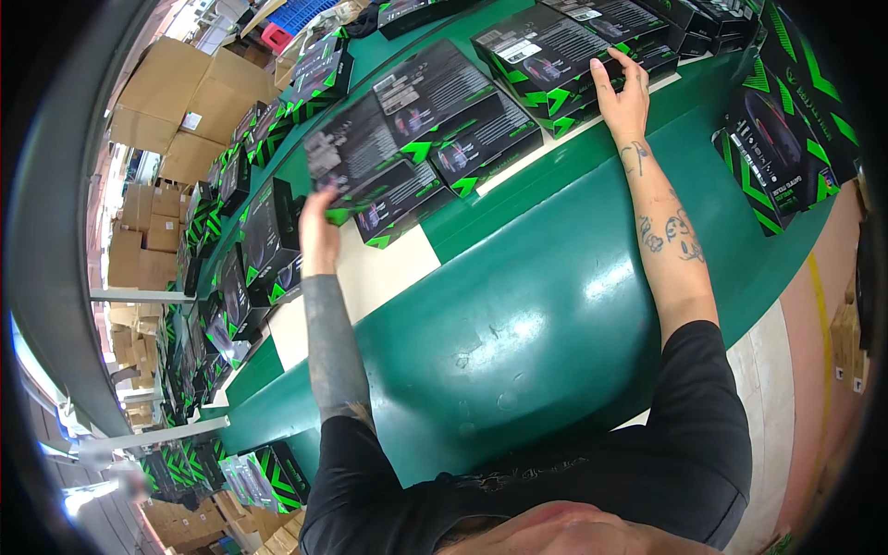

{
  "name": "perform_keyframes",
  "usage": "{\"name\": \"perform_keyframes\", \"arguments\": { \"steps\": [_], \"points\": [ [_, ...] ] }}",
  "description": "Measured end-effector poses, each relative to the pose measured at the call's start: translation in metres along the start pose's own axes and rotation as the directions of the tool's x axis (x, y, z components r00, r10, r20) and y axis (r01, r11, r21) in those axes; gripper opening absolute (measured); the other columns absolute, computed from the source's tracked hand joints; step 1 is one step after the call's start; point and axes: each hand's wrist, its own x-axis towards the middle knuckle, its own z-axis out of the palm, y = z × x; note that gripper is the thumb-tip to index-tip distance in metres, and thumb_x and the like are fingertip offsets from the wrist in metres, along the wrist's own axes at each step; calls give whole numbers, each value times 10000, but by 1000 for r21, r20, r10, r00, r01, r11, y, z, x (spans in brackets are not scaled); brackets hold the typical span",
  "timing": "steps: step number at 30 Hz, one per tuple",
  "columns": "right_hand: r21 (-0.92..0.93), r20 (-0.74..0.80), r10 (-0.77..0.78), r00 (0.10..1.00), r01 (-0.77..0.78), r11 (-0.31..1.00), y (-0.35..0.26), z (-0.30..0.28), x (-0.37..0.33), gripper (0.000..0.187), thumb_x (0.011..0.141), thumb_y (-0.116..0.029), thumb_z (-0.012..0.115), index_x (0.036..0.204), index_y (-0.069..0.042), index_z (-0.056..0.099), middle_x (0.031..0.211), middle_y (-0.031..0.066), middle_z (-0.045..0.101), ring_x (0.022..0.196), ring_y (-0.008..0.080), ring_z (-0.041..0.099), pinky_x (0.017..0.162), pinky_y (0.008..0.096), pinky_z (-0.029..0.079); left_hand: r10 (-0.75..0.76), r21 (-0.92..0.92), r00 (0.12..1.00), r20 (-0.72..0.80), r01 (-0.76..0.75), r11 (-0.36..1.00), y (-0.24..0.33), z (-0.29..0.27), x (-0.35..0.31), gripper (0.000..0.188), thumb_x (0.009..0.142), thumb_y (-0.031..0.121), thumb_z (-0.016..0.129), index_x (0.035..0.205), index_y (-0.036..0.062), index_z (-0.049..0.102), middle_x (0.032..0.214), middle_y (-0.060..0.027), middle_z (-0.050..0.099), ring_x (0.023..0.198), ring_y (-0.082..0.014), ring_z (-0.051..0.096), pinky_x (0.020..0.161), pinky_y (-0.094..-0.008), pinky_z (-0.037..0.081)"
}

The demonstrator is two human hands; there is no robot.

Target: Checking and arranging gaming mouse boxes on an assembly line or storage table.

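I had the left hand (320, 231) at a black box (347, 143) among others on the green table (546, 277); I couldn't tell its grip. The right hand (625, 102) touched another box (541, 51) with fingers spread.

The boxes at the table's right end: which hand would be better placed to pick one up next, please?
Likely the right hand: it is nearer those boxes, while the left hand is over at a box farther left.

Right hand (627, 97) spread, left hand (320, 233) perhaps curled
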Motion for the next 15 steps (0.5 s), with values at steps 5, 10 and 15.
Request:
{"name": "perform_keyframes", "arguments": {
  "steps": [5, 10, 15],
  "points": [
    [-19, -1, 165, 986, -165, 986, -13, 0, -8, 589, 727, -509, 674, 1148, -117, 550, 1129, 154, 517, 1067, 312, 498, 908, 371, 404, 30, -6, 999, -17, -30, 1000, -29, 40, -36, 392, 840, 208, 610, 1189, 58, 510, 1159, -55, 533, 1047, -164, 507, 916, -284, 386],
    [-62, 112, 170, 979, -164, 984, -16, -5, -18, 659, 685, -515, 712, 1144, -70, 551, 1068, 154, 543, 993, 286, 531, 868, 375, 426, 24, -128, 1000, -3, -24, 991, -29, 21, -44, 464, 835, 207, 595, 1258, 70, 460, 1191, -37, 528, 1111, -163, 464, 979, -307, 311],
    [227, 333, 376, 865, -460, 858, -9, 0, -12, 618, 769, -525, 623, 1110, -13, 579, 1032, 148, 607, 1004, 224, 561, 898, 304, 403, 51, -244, 998, 25, -44, 969, -31, -8, -36, 471, 868, 353, 551, 1247, 84, 475, 1209, -63, 544, 1084, -205, 515, 966, -371, 362]
  ]
}}
